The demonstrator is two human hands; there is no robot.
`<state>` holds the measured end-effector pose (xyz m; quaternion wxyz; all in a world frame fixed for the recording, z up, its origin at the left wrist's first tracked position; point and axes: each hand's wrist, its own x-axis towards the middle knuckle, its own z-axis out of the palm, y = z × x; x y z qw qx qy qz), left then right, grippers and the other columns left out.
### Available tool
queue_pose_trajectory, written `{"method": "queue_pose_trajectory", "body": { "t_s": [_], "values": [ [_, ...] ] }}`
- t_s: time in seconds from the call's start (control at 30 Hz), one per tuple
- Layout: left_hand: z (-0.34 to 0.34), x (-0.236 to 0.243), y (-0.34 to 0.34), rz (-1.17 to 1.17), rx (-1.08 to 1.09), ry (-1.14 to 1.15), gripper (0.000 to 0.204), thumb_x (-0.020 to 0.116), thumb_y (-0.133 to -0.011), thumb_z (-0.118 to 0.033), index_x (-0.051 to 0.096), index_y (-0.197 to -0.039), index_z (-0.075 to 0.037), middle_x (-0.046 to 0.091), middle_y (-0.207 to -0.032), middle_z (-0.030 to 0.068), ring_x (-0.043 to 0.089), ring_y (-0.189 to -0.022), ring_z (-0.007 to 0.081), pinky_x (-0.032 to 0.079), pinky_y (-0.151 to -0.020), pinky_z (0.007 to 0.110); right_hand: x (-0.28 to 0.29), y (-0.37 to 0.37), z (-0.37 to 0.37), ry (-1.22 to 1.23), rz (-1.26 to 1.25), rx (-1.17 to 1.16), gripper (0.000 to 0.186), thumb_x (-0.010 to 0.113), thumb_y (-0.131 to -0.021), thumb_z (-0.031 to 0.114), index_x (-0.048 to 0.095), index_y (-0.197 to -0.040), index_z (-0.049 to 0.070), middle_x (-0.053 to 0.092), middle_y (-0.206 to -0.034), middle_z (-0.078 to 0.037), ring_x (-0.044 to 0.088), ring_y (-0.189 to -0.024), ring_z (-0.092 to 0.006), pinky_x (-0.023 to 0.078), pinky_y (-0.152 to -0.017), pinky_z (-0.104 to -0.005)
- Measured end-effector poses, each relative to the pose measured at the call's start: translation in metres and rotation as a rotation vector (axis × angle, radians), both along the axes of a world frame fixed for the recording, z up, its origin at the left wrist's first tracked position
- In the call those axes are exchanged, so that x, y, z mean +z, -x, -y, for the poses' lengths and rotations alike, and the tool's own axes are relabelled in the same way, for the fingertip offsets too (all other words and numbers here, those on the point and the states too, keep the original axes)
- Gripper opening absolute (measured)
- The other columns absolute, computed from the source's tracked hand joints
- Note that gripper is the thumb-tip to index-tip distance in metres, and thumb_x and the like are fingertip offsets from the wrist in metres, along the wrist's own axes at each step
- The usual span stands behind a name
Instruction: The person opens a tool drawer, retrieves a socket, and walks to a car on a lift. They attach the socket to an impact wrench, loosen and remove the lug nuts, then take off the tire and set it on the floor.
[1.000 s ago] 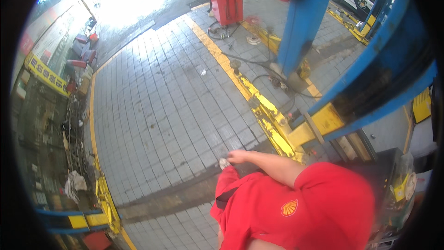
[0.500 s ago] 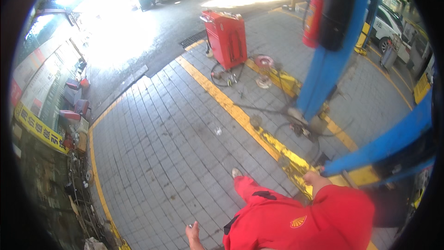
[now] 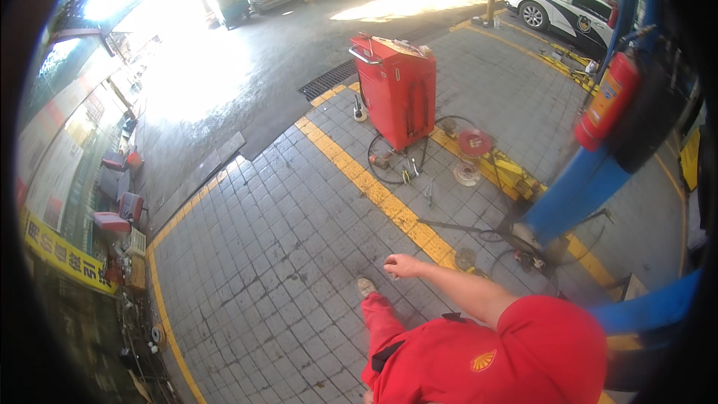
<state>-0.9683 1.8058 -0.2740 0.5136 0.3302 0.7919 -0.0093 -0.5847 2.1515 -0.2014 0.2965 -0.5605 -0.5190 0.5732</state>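
My right hand hangs over the paving at the end of my outstretched arm, near the yellow floor line. Its fingers curl closed; what they hold, if anything, is too small to make out. Of my left hand only a sliver shows at the lower edge beside my red clothing, its fingers hidden. Ahead stands a red wheeled cabinet with a metal handle. Around its foot lie a dark hose, small tools and a round red-rimmed piece.
A blue lift post with a red fire extinguisher rises at the right. Yellow lift arms and hoses lie on the floor. A drain grate is behind the cabinet. Chairs and clutter line the left; cars are parked far off.
My right hand has left the yellow lift part and swung forward and left. My left hand has dropped nearly out of sight. The cabinet appears nearer and the lift post farther right.
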Motion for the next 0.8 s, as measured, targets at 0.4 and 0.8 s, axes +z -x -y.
{"method": "queue_pose_trajectory", "body": {
  "t_s": [0.4, 0.8],
  "values": [
    [-0.544, 0.012, 0.115, -0.030, -0.013, -0.181, 0.029, 0.085, -0.088, -0.029, 0.073, -0.092, -0.003, 0.066, -0.073, 0.0016, 0.057, -0.057, 0.0141, 0.046, -0.052, 0.033, -0.096, -0.187, -0.125, 0.802, 0.314, -0.634, 0.032, 0.071, -0.092, 0.031, 0.075, -0.094, -0.001, 0.074, -0.085, -0.017, 0.071, -0.068, -0.0241, 0.058, -0.060, -0.0394],
    [-0.906, 0.055, -0.050, 0.192, 0.308, -0.449, 0.031, 0.081, -0.090, -0.029, 0.074, -0.102, -0.001, 0.069, -0.082, 0.0027, 0.061, -0.070, 0.0123, 0.050, -0.063, 0.031, -0.095, -0.254, -0.470, 0.463, 0.609, -0.317, 0.031, 0.075, -0.091, 0.029, 0.078, -0.106, 0.003, 0.079, -0.087, -0.012, 0.075, -0.071, -0.0212, 0.061, -0.070, -0.0369]
  ]
}}
